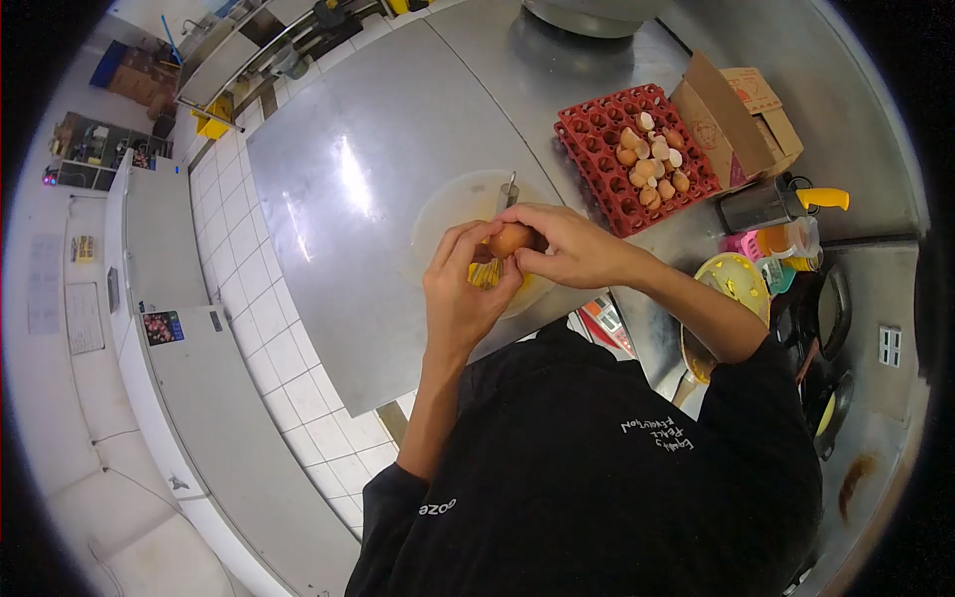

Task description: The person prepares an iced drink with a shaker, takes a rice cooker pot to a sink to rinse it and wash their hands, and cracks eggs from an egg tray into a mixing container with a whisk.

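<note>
A brown egg (510,240) is held between my two hands, above a wide translucent bowl (438,214). My left hand (466,284) grips it from the left with curled fingers. From the right, the thumb and fingers of my right hand (572,247) close on it. Whether the shell is cracked I cannot tell. Below my hands, a whisk (509,191) stands in the bowl, its handle pointing away from me, and yellow egg shows around its wires. To the right, a red egg tray (597,184) holds several brown eggshells (652,164).
The steel table (348,269) reaches left to its edge above a tiled floor. An open cardboard box (721,124) stands beyond the tray. A yellow-handled tool (824,199) rests in a dark container. A yellow-smeared pan (734,279) lies by my right arm. A large metal vessel (587,18) sits at the back.
</note>
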